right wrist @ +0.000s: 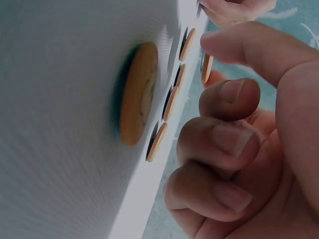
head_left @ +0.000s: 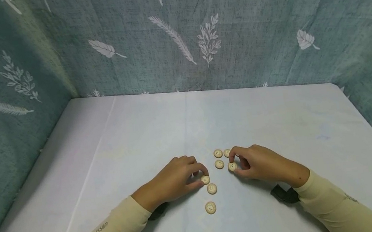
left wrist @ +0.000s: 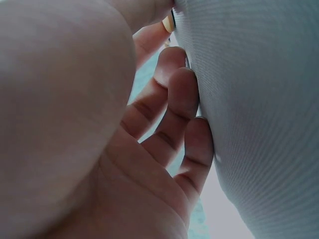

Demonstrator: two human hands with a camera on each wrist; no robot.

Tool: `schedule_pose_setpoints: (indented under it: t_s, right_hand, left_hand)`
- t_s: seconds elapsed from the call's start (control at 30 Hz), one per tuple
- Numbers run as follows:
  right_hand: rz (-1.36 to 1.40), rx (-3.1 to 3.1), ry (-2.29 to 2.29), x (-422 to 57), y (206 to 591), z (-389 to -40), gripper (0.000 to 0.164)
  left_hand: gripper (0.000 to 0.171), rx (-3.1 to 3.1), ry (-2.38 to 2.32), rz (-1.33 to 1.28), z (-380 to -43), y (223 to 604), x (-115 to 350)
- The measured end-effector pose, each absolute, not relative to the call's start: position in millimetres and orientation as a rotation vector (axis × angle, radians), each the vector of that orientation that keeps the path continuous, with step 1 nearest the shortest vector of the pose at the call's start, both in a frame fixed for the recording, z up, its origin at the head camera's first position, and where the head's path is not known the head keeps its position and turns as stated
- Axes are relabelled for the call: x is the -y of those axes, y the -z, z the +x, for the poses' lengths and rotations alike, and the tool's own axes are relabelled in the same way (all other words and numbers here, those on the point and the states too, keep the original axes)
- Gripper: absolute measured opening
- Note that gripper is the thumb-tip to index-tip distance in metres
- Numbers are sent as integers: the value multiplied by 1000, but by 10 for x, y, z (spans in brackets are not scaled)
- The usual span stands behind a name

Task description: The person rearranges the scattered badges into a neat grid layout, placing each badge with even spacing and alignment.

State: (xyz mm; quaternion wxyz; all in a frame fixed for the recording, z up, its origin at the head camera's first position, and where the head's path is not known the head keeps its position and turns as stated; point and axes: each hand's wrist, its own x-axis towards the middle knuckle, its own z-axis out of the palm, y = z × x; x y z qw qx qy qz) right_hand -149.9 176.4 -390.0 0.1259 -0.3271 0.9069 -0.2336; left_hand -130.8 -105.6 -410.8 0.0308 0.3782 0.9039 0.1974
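Note:
Round, pale wooden buttons lie on the white cloth. My left hand [head_left: 181,176] pinches one button [head_left: 205,179] between thumb and index finger; only a sliver of its edge [left wrist: 168,23] shows in the left wrist view. My right hand [head_left: 259,162] holds another button [head_left: 232,167] by its rim, and the right wrist view shows that button [right wrist: 207,68] between thumb and index finger, its other fingers curled in. Just below the left fingertips is a loose button [head_left: 212,189], with another [head_left: 210,207] nearer me. Left of the right hand lie three more, including a top-left button [head_left: 218,153].
A white cloth [head_left: 133,137] covers the table. Green fabric [head_left: 138,60] printed with white leaves hangs behind it and at both sides. Dark wrist straps [head_left: 284,194] show below the sleeves. One button [right wrist: 139,94] looms close to the right wrist camera.

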Motion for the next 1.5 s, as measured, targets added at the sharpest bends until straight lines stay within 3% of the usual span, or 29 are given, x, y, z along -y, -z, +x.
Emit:
schedule_pose_setpoints:
  t_s: [1.5]
  right_hand:
    - [-914, -2602, 660, -1743, 3999, -1537, 20]
  left_hand:
    - [16, -2785, -624, 1185, -1309, 4122, 1056]
